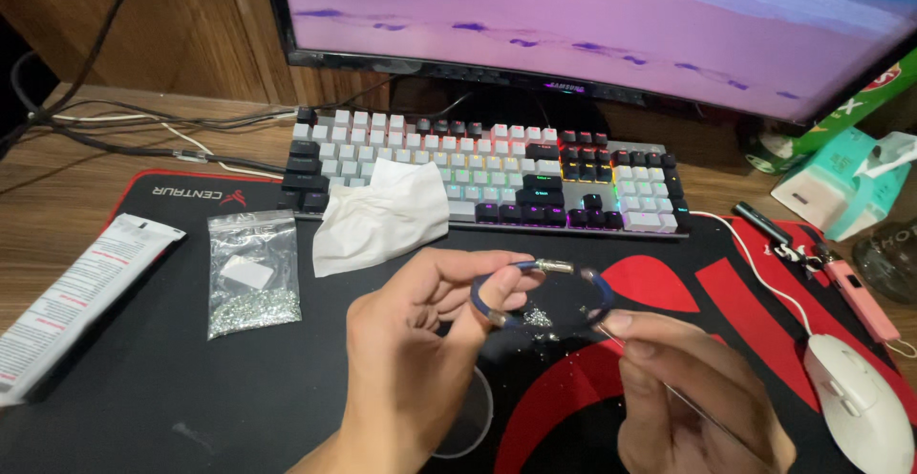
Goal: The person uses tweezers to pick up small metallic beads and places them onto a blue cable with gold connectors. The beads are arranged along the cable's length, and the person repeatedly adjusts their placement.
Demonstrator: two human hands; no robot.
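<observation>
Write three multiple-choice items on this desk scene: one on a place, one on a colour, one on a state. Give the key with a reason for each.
1. Where does the white tissue lie?
A. Partly on the keyboard
B. Under the mouse
C. On the monitor stand

2. What colour is the bracelet?
A. Green
B. Dark blue with metal ends
C. Yellow

3. How is the bracelet held?
A. Flat on the desk mat
B. Inside the plastic bag
C. Pinched in the left hand, above the mat

Key: A, its upper corner covers the keyboard's front edge; B, a dark blue band with silver fittings; C, the left fingers grip it while the right hand holds a thin tool beside it.
</observation>
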